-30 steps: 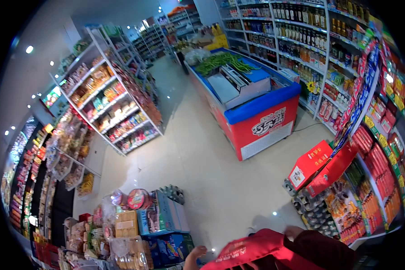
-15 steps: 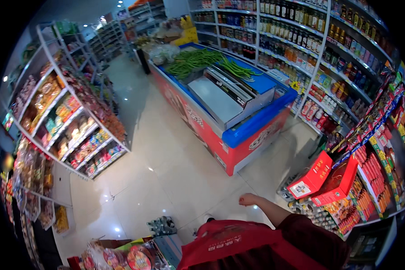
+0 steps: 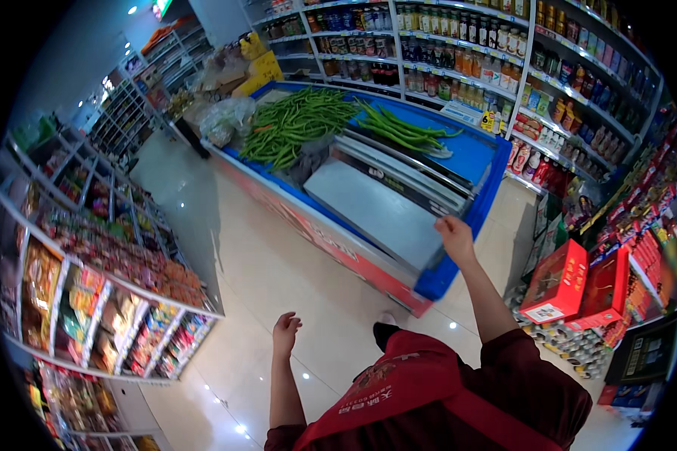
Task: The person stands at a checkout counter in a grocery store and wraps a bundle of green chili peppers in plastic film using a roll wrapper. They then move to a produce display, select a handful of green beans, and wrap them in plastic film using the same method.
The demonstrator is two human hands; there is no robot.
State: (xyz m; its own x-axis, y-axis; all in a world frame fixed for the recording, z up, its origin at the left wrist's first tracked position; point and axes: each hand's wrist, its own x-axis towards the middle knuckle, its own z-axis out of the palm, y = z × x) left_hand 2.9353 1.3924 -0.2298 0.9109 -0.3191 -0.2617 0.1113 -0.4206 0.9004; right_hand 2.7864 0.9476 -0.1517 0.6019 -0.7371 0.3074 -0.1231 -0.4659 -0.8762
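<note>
Left hand [image 3: 286, 331]: fingers loosely curled, above the tiled floor [image 3: 252, 278]
Right hand [image 3: 456, 237]: fingers bent, at the flat grey panel's [image 3: 376, 204] corner, contact unclear
Chest freezer [image 3: 437, 279]: blue-rimmed, red-sided
Long green vegetables [image 3: 301, 120]: heaped atop it

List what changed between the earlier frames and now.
The view has moved closer to the chest freezer, and the right hand has moved forward to its near end. The left hand, out of view in the previous frame, is back in sight. No grasp or release is visible. The green vegetables still lie on the freezer, the red boxes still on the right.
</note>
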